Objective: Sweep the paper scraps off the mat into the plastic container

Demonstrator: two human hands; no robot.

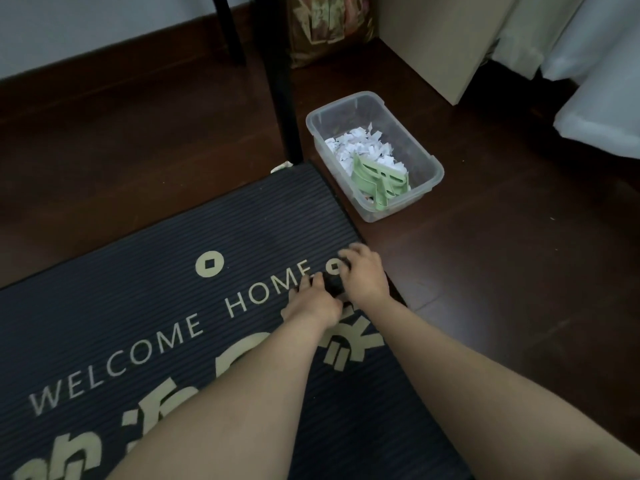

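Observation:
A dark ribbed mat (145, 258) printed "WELCOME HOME" covers the floor in front of me. Past its far right corner stands a clear plastic container (431, 161) holding white paper scraps (360, 145) and a green dustpan (379, 181). Both hands are down on the mat near its right edge. My left hand (311, 303) points its fingers forward. My right hand (365, 271) arches beside it with fingers curled downward. A small dark shape (333, 287) sits between them; what it is stays unclear. No scraps show on the mat itself.
A black table leg (282, 98) stands at the mat's far corner, with a pale scrap (282, 165) on the floor by it. Dark wooden floor (502, 271) surrounds the mat. A patterned bag (329, 26), a beige cabinet (436, 39) and white cloth (595, 109) lie further back.

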